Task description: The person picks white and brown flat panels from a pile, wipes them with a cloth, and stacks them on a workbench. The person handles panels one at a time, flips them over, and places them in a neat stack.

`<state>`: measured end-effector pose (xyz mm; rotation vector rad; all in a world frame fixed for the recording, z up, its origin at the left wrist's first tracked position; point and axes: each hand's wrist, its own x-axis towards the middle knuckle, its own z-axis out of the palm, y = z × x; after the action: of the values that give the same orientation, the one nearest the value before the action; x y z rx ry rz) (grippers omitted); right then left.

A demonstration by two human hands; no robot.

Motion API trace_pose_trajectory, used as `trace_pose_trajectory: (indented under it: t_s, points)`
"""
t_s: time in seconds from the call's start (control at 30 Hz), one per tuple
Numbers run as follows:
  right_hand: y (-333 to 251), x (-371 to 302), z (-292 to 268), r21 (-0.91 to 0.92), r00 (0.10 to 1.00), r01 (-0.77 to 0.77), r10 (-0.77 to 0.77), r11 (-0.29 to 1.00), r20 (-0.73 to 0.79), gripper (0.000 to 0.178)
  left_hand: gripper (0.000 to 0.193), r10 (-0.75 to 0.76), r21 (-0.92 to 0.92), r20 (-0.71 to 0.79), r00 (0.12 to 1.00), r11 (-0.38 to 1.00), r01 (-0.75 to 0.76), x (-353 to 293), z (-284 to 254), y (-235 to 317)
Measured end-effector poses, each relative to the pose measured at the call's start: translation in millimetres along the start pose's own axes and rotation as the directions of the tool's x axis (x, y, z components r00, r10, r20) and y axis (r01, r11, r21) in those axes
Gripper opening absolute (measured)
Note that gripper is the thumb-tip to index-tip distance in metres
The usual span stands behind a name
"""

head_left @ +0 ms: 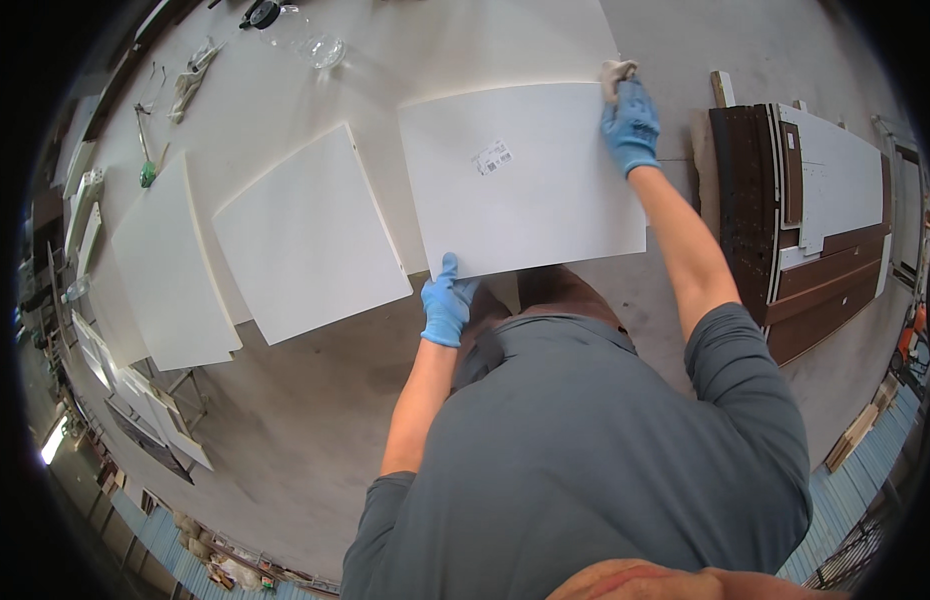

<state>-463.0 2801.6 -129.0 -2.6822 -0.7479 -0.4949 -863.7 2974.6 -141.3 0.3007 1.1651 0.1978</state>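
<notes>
At the near edge, the white panel [545, 205] could be tipped or dropped if its corner were let slip by the left hand [448, 305], since its front appears to be left overhanging the table [380, 95]. The near left corner is grasped there, one gloved digit laid on top (the others are partly hidden, so how firmly it is pinched cannot be told). Beside it, a second panel [310, 235] could be scuffed if the first were swung left. At the far right corner, a pale cloth [618, 74] is held in the curled fingers of the right hand [630, 125]; the panel could be skewed by uneven pressure. Farther off, a clear bottle [320, 48] could be struck by a hard push.
</notes>
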Motion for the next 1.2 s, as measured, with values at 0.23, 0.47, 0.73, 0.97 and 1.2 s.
trace_pose_trajectory:
  t_s: [0.23, 0.47, 0.73, 0.97, 1.2]
  points:
    - [-69.7, -43.7, -37.0, 0.210, 0.912, 0.371, -0.397, 0.905, 0.101, 0.041, 0.045, -0.019, 0.028, 0.011, 1.000, 0.999, 0.019, 2.1, -2.9, 4.7]
    - [-18.3, -4.2, 10.8, -0.128, 0.994, 0.107, -0.109, 0.986, -0.009, 0.040, 0.048, 0.027, 0.056, 0.010, 1.000, 0.998, -0.027, -4.9, 4.9, 5.5]
    - [-97.3, 15.4, 6.5, 0.199, 0.971, 0.215, -0.232, 0.956, 0.064, 0.036, 0.051, 0.018, 0.081, 0.010, 1.000, 0.997, -0.019, -9.2, 6.6, 7.6]
    - [-251.1, -36.0, 41.6, 0.412, 0.773, 0.589, -0.634, 0.695, -0.034, 0.026, 0.067, -0.034, 0.018, 0.169, 0.985, 0.999, 0.031, -6.0, -7.2, 10.1]
    - [-255.0, -146.4, -66.5, 0.745, 0.474, 0.558, -0.877, 0.366, 0.076, 0.033, 0.105, 0.012, -0.271, 0.393, 0.919, 0.957, 0.103, -10.8, -24.0, 20.3]
